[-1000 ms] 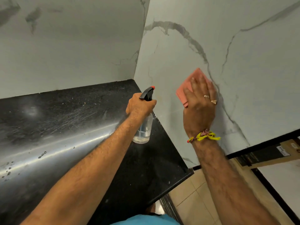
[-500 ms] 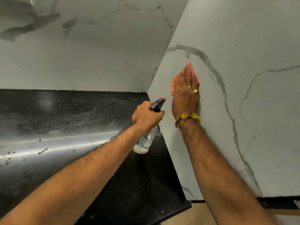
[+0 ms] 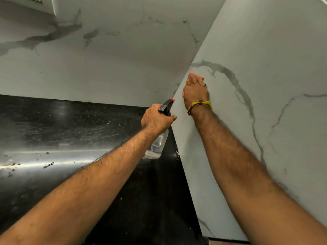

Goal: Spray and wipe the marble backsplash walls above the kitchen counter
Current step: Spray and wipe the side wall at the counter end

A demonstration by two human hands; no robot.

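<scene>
Item: cloth (image 3: 190, 74), pink, soft and limp. We press it flat under our right hand (image 3: 195, 91) on the right wall (image 3: 274, 71), close to the corner; only slivers of it show past the extended fingers. We judge it best held under the whole palm.

Item: bottle (image 3: 158, 145), clear, part-filled, probably light and slick when wet. Our left hand (image 3: 155, 118) is wrapped round its neck, above the counter (image 3: 70, 124).

Markings: none legible.
</scene>
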